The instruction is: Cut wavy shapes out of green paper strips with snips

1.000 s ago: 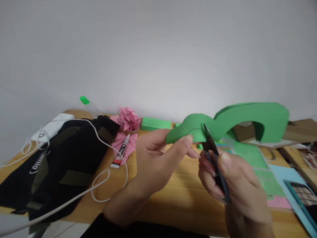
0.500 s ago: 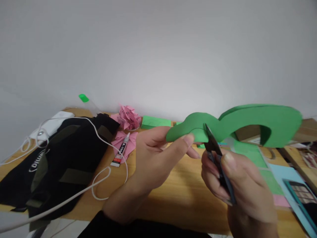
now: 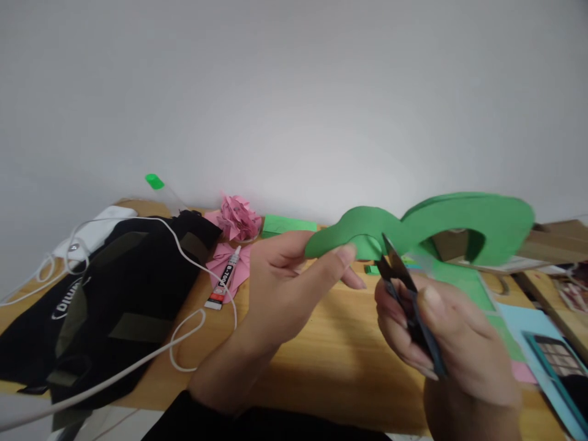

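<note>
Left hand: in close now, the left hand (image 3: 294,294) pinches one end of the paper, thumb on the near face, fingers tucked behind.
Green paper strip: up in the air above the table, the curvy green paper strip (image 3: 441,214) stretches between the hands and arches away to the right in a broad loop.
Right hand: wrapped tight, the right hand (image 3: 454,343) has its fingers curled round the handles, thumb on top.
Black scissors: blades a little apart, the black scissors (image 3: 399,264) point up at the strip's lower edge, a tip in front of the green; whether the other blade sits behind, I can't tell.
Wooden table: pale, grained boards; the wooden table (image 3: 340,349) runs back to the wall.
Glue tube: lettering here, and the glue tube (image 3: 223,282) reads "B-700", perhaps with more hidden, as it lies on folded pink paper (image 3: 241,278).
Black bag: sprawled at left, the black bag (image 3: 151,288) carries white letters turned sideways, too distorted to read surely; a white cable (image 3: 46,408) loops across.
Back edge: a crumpled pink paper flower (image 3: 239,217) beside bright green paper (image 3: 287,225).
Right side: green sheets (image 3: 463,285), a light-blue sheet (image 3: 528,318), brown cardboard (image 3: 560,245) behind.
Room: a plain grey-white wall (image 3: 294,110) fills everything above.
</note>
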Demonstrator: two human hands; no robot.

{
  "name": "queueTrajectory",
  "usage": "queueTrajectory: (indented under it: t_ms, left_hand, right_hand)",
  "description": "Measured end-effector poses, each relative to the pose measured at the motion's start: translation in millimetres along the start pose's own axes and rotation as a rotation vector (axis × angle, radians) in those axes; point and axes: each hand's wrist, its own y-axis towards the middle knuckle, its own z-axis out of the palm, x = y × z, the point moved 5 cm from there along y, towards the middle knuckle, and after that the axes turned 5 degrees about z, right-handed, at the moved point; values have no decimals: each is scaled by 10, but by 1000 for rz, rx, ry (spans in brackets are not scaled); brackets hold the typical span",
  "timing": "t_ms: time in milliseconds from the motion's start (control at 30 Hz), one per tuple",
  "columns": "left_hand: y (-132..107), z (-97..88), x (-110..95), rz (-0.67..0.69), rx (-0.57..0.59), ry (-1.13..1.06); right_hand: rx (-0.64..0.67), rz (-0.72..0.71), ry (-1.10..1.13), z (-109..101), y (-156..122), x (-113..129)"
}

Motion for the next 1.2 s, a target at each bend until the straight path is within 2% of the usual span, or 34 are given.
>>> queueTrajectory:
  t_ms: [133,233,267,400,467,533,600,667,733,833,1000,1100,1200]
  left_hand:
    - [65,-42,55,-7,-42,-56]
    - [132,-81,112,-41,-40,-52]
    - [152,-79,133,-58,-3,-30]
    - [185,16,223,-142,283,72]
    - [172,77,269,-202,402,85]
    - [151,139,302,-257,496,74]
    - [132,190,318,-291,559,62]
    - [113,223,330,-318,602,53]
    - [98,239,334,-331,626,25]
    - [81,243,332,-337,647,-35]
    - [76,245,341,-338,667,-52]
    - [81,253,357,-343,654,-48]
    - [93,250,355,-306,583,-45]
  right_hand:
    - [128,65,2,-113,-142,-119]
    - [96,129,71,-253,-223,-75]
    - [87,88,68,-277,-227,9]
    - [-457,-250,-180,-509,-186,533]
    - [-499,-239,-276,-535,-79,694]
    - [-366,-117,-419,-528,85,752]
    - [-94,55,-623,-481,227,708]
    - [57,139,-652,-476,294,670]
    - [71,168,-654,-496,318,654]
    - [21,194,-658,-511,299,626]
    - [58,292,-614,-491,243,544]
    - [26,250,-615,-502,241,576]
    - [-27,204,-628,-514,238,623]
